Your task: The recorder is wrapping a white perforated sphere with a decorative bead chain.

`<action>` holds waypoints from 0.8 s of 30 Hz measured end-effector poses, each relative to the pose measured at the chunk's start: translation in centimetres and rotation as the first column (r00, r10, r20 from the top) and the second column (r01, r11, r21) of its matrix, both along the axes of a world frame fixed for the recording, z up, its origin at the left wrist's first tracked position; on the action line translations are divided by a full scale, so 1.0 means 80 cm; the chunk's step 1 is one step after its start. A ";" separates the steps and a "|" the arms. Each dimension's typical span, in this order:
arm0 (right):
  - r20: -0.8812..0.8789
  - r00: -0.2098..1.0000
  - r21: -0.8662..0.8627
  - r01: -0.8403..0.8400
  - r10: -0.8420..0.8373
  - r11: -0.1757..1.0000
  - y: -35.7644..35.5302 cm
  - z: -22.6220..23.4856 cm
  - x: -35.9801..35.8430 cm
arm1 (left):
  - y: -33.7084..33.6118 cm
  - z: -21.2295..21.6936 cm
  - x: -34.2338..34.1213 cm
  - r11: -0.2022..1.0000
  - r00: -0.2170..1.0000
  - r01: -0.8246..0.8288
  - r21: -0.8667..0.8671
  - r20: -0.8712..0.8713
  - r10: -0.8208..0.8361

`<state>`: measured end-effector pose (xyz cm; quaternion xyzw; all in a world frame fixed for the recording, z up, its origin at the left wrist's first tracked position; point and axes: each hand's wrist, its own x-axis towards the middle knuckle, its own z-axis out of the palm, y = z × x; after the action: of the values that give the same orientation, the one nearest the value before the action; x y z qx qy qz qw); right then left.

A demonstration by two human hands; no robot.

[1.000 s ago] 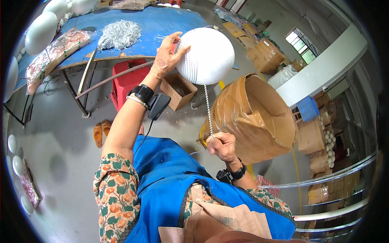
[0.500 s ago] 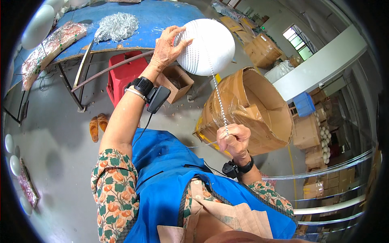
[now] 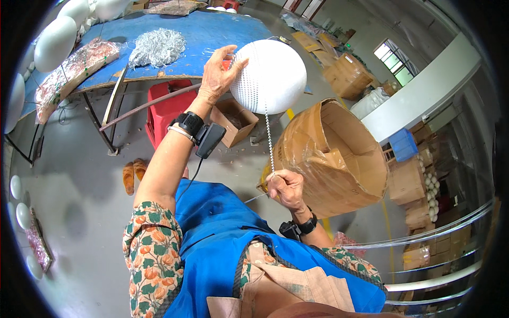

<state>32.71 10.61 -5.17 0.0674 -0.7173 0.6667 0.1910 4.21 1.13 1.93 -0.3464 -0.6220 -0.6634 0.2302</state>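
A large white ball point(image 3: 283, 77) is at the far edge of the blue table, its left part covered with rows of silver beading. My left hand point(image 3: 218, 74) grips the ball's left side, thumb and fingers spread over it; something red shows between them. From the lower side of the ball a silver bead string point(image 3: 269, 138) runs taut down to my right hand point(image 3: 286, 188). That hand is closed, pinching the string, and a thin length trails from it toward my blue apron point(image 3: 217, 209). How the ball is supported is hidden.
A blue table point(image 3: 212, 32) carries a heap of silver strands point(image 3: 157, 47) and wrapped packages. Beneath it stand a red stool point(image 3: 168, 108) and a small carton point(image 3: 233, 124). Right of me is a big open carton point(image 3: 318, 153). Silver strings point(image 3: 424, 236) stretch along the right side.
My right hand has moved left with the bead string, which now hangs nearly straight down from the ball. My left hand stays on the ball. The whole view has shifted slightly.
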 end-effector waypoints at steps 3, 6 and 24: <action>0.052 0.999 0.015 -0.009 0.008 1.000 -0.004 -0.005 -0.009 | 0.005 -0.011 -0.015 0.989 0.965 -0.143 0.038 -0.215 0.147; 0.078 0.996 -0.019 0.034 -0.033 0.999 -0.001 -0.011 -0.013 | 0.002 -0.007 -0.006 0.999 0.995 0.025 -0.024 -0.091 -0.027; -0.089 0.996 0.157 0.008 0.007 0.988 0.004 0.026 -0.015 | -0.001 -0.013 -0.003 0.994 0.997 -0.059 -0.092 -0.060 0.054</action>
<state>31.49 10.97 -3.09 0.1116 -0.7585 0.6042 0.2170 3.95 1.01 0.91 -0.3579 -0.6551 -0.6165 0.2502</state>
